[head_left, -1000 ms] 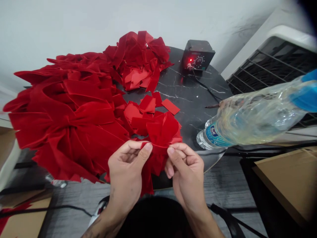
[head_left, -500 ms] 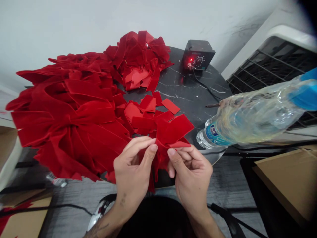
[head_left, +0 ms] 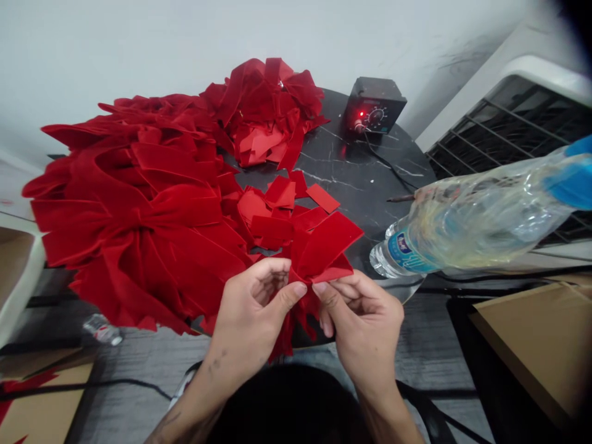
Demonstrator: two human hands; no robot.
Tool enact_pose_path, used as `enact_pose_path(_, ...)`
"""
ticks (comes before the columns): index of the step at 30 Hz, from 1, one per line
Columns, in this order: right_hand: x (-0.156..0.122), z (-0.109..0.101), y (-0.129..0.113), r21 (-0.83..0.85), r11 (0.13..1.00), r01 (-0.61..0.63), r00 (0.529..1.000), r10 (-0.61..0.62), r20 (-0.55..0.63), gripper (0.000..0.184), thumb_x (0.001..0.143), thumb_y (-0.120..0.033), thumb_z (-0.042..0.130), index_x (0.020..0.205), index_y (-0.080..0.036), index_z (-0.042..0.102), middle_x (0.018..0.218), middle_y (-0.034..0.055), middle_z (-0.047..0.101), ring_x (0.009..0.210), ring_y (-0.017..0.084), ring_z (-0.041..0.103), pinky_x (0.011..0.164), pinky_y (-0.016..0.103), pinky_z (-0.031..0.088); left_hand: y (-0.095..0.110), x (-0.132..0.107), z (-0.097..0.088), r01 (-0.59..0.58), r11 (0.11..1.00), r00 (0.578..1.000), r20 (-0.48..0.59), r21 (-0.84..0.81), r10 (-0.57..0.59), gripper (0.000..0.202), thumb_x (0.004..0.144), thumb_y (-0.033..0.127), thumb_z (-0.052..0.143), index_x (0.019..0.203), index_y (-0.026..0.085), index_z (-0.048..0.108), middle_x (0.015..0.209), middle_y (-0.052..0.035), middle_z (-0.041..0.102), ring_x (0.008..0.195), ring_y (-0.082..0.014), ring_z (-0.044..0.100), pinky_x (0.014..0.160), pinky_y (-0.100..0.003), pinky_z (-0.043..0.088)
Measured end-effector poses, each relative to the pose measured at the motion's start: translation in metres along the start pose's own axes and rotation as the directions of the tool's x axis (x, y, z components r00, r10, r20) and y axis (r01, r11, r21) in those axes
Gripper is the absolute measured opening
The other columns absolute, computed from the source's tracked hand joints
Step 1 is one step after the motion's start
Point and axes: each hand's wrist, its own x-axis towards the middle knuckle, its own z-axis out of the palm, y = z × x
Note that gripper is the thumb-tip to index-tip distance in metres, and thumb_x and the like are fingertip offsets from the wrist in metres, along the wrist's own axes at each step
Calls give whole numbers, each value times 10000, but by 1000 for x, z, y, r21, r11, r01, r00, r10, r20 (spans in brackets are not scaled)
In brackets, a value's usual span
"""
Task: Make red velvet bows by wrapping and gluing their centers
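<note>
Left hand (head_left: 252,308) and right hand (head_left: 361,327) pinch a red velvet bow (head_left: 321,256)
Both close, seemingly on its middle, beside piled velvet bows (head_left: 139,228).

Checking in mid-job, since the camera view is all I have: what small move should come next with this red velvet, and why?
Probably pinch the velvet ribbon tighter at its middle: your left hand and right hand meet there, thumbs nearly touching, while its loops splay loosely, unlike the gathered bow beside them.
</note>
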Motion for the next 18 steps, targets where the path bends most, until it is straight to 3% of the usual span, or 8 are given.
enact_pose_path(5, 0, 0, 0, -5, 1000, -10, 1000, 10, -6, 150, 955, -247, 843, 833, -208, 764, 511, -62, 601, 384, 63, 498, 394, 168, 395, -10, -7, 3, -181, 919, 979, -26, 351, 202, 138, 1009, 364, 745, 1021, 226, 736, 916, -41, 750, 852, -221, 725, 771, -326, 573)
enact_pose_path(8, 0, 0, 1, 6, 1000, -26, 1000, 26, -10, 103, 963, -256, 840, 888, -211, 785, 527, -60, 608, 392, 64, 504, 402, 169, 402, -12, -10, 5, -205, 886, 970, -32, 417, 240, 194, 1030, 405, 719, 1030, 212, 713, 947, -62, 739, 856, -230, 706, 756, -338, 545)
enact_pose_path(10, 0, 0, 2, 15, 999, -36, 999, 36, -11, 69, 968, -262, 839, 933, -217, 801, 540, -59, 617, 393, 59, 500, 401, 163, 392, -10, -10, 6, -160, 929, 986, 10, 334, 166, 215, 1040, 426, 707, 1011, 213, 706, 894, -41, 712, 809, -213, 681, 726, -327, 530)
enact_pose_path(13, 1, -1, 2, 19, 999, -49, 999, 49, 9, 104, 959, -266, 850, 884, -217, 796, 529, -57, 615, 393, 59, 498, 397, 161, 377, -6, -6, 4, -43, 997, 996, 86, 66, 37, 157, 1023, 368, 745, 983, 217, 721, 852, -11, 699, 799, -188, 676, 737, -294, 541)
enact_pose_path(16, 2, -2, 2, -13, 999, -36, 999, 36, 26, 114, 935, -249, 867, 844, -217, 807, 551, -43, 643, 430, 69, 525, 430, 177, 408, -4, 0, -1, 8, 982, 986, 166, -187, 23, 72, 960, 242, 825, 1003, 207, 779, 967, -30, 770, 921, -200, 726, 860, -290, 576)
enact_pose_path(18, 3, -2, 1, -44, 999, -13, 1000, 14, 20, 90, 915, -233, 879, 842, -222, 827, 581, -37, 656, 470, 77, 542, 463, 189, 435, -5, 3, -4, 38, 956, 975, 218, -292, 28, 136, 936, 181, 845, 1065, 206, 814, 1067, -49, 802, 1012, -219, 747, 946, -306, 576)
